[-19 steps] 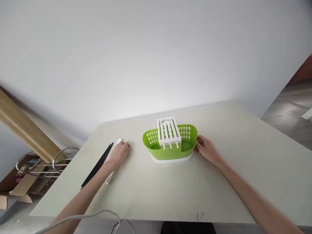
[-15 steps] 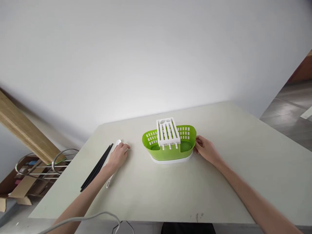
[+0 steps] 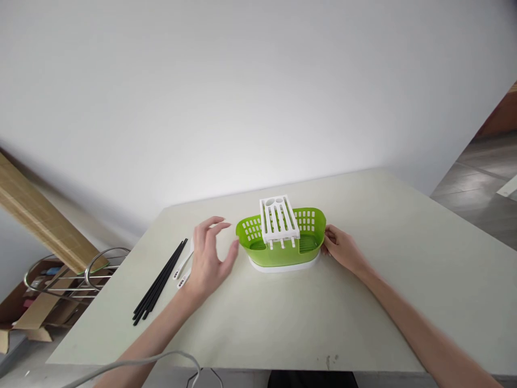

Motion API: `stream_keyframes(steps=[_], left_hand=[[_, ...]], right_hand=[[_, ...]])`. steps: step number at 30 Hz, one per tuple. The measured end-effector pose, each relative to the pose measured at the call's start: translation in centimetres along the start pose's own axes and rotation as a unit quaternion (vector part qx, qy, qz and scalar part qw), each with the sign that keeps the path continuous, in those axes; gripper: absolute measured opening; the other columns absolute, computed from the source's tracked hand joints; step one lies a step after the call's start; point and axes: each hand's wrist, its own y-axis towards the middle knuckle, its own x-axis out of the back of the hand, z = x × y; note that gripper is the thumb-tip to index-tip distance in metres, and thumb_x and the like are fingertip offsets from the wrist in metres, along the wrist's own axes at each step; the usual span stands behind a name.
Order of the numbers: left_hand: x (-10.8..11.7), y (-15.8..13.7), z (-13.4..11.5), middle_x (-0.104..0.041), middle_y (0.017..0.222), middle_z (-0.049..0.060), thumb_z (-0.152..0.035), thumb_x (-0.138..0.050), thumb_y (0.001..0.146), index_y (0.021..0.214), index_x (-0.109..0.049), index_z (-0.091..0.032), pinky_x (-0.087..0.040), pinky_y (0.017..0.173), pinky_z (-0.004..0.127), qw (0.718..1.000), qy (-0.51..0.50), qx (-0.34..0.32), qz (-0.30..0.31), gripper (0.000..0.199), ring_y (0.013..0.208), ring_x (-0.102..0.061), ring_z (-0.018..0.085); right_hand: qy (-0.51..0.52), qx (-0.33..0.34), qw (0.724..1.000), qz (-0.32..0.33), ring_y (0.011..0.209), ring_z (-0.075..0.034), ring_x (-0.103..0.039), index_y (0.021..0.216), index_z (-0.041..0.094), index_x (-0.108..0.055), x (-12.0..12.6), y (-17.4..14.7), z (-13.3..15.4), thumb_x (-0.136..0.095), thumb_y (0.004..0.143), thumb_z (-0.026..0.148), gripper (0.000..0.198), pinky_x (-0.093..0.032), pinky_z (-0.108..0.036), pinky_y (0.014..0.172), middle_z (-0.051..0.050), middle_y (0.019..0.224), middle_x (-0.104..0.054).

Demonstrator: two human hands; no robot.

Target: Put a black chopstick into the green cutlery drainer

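Observation:
A green plastic basket point(image 3: 278, 257) with perforated walls stands on a white base tray point(image 3: 285, 268). Across its middle sits a white slotted rack point(image 3: 279, 218) with two round holes. My right hand point(image 3: 339, 245) has its fingers curled around the basket's right end. At the opposite end, my left hand point(image 3: 210, 256) is open, thumb and fingers apart with nothing between them, close to the rim. Behind the left wrist lie white spoons point(image 3: 183, 268), their bowls partly hidden by that hand. Several black chopsticks point(image 3: 159, 283) lie in a loose bundle further left.
The pale table point(image 3: 283, 323) meets a white wall point(image 3: 258, 97) at its back edge. A grey cable point(image 3: 161, 355) crosses the front left over my forearm. Left of the table are a metal rack point(image 3: 81, 280), a cardboard box point(image 3: 36, 315) and a long cardboard piece point(image 3: 44, 210).
My left hand has left the spoons and moved right toward the basket, opening up. Spoons and chopsticks have shifted slightly, and the chopsticks are more spread. My right hand stays at the basket.

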Motion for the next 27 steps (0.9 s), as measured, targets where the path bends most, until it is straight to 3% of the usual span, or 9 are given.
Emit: stream_keyframes(steps=[2,5,8,11,16,19,22,27], left_hand=[[-0.6,0.3,-2.3,-0.059,0.142,0.016,-0.035,-0.064,0.099,0.143,-0.046,-0.025,-0.046,0.114,0.051,0.997,-0.032,-0.047,0.057,0.049,0.136,-0.054,0.032],[-2.3,0.1,-4.3,-0.062,0.14,0.016,-0.045,-0.058,0.103,0.146,-0.045,-0.024,-0.047,0.113,0.054,0.988,-0.05,-0.052,0.136,0.05,0.137,-0.055,0.035],[-4.2,-0.2,-4.3,-0.068,0.123,0.016,-0.056,-0.054,0.102,0.133,-0.055,-0.019,-0.051,0.101,0.054,0.985,-0.015,-0.03,0.17,0.048,0.121,-0.062,0.036],[-5.5,0.2,-2.6,-0.07,0.101,0.012,-0.06,-0.049,0.103,0.114,-0.062,-0.019,-0.053,0.093,0.05,0.983,0.026,-0.029,0.179,0.044,0.101,-0.065,0.032],[-6.5,2.9,3.5,-0.071,0.096,0.013,-0.064,-0.042,0.104,0.104,-0.066,-0.018,-0.052,0.094,0.05,0.974,0.042,-0.064,0.213,0.052,0.096,-0.064,0.031],[-6.6,4.8,8.6,-0.072,0.114,0.017,-0.062,-0.042,0.104,0.106,-0.069,-0.018,-0.046,0.11,0.056,0.964,0.041,-0.082,0.249,0.052,0.121,-0.06,0.036],[-6.2,6.2,13.8,-0.069,0.126,0.019,-0.064,-0.04,0.103,0.102,-0.07,-0.018,-0.028,0.124,0.064,0.96,0.088,-0.047,0.26,0.055,0.145,-0.043,0.04],[-4.4,6.5,20.1,-0.065,0.13,0.021,-0.071,-0.036,0.1,0.11,-0.064,-0.016,-0.031,0.125,0.057,0.952,0.07,0.032,0.295,0.063,0.151,-0.036,0.037]], right_hand=[[-0.001,-0.002,1.0,-0.001,0.06,-0.02,-0.064,0.103,0.024,-0.066,0.0,-0.1,0.1,-0.053,0.099,0.045,0.025,-0.045,-0.032,0.063,0.002,0.062,-0.067],[0.0,-0.004,1.0,-0.001,0.059,-0.02,-0.063,0.103,0.023,-0.066,0.0,-0.2,0.3,-0.053,0.099,0.047,0.027,-0.045,-0.032,0.062,0.002,0.062,-0.066],[0.005,-0.007,1.0,-0.001,0.058,-0.019,-0.062,0.104,0.023,-0.065,-0.1,-0.2,0.3,-0.053,0.099,0.049,0.029,-0.045,-0.032,0.061,0.002,0.063,-0.067],[0.008,-0.01,1.0,0.0,0.057,-0.018,-0.061,0.105,0.022,-0.065,-0.1,-0.2,0.2,-0.053,0.1,0.049,0.03,-0.047,-0.032,0.062,0.002,0.063,-0.066],[0.018,-0.019,1.0,0.001,0.057,-0.017,-0.062,0.108,0.022,-0.065,-0.2,-0.3,0.2,-0.054,0.1,0.05,0.032,-0.048,-0.031,0.06,0.002,0.066,-0.065],[0.021,-0.022,1.0,0.008,0.057,-0.017,-0.062,0.109,0.022,-0.065,-0.1,-0.5,0.3,-0.054,0.1,0.051,0.032,-0.048,-0.03,0.059,0.002,0.067,-0.064],[0.026,-0.025,0.999,0.009,0.058,-0.017,-0.063,0.108,0.022,-0.066,-0.1,-0.6,0.4,-0.055,0.099,0.055,0.035,-0.047,-0.03,0.057,0.002,0.068,-0.064],[0.034,-0.03,0.999,0.007,0.059,-0.017,-0.064,0.108,0.022,-0.067,-0.3,-0.5,0.5,-0.055,0.098,0.06,0.04,-0.047,-0.03,0.057,0.001,0.069,-0.064]])
